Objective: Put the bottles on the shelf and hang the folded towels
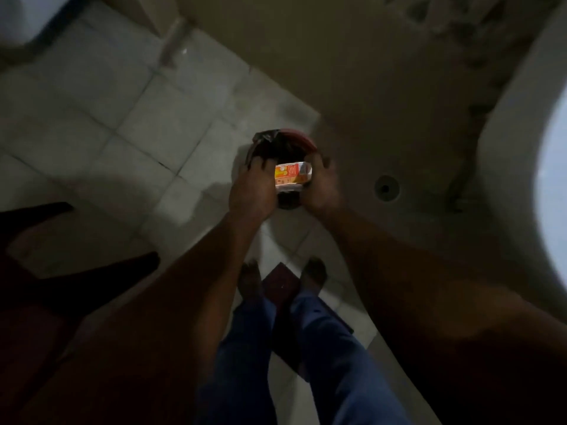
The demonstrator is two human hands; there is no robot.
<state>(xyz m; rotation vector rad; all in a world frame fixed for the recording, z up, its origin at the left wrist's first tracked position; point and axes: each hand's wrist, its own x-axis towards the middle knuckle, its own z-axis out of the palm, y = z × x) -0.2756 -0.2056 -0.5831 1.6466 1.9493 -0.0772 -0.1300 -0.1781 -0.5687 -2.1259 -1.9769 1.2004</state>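
I stand looking straight down in dim light, both arms stretched out in front of me towards a small round bin [297, 138] with a red rim, which sits on the tiled floor [122, 118] right at the edge of a pale, smooth surface [383, 96]. A dark bag [264, 138] lines the bin, and its crumpled edge folds over the rim on the far left. Between my hands I hold an orange-and-white container [291, 174] lying on its side just over the mouth of the bin; the picture is too blurred for me to tell whether it is a bottle or a carton. My left hand [251, 191] is at its left end, the fingers [259, 164] bent down against it and over the bag's dark inside. My right hand [320, 187] is at the other end with its fingers curled round the white part, so the container is gripped from both sides. To the right of my right hand a round drain hole [386, 188] is set in the pale surface. Below my arms I see my legs in blue trousers [325, 348] and my two feet [250, 279], which stand on either side of a dark red mat [280, 286] on the tiles, near the bin and on my side of it.
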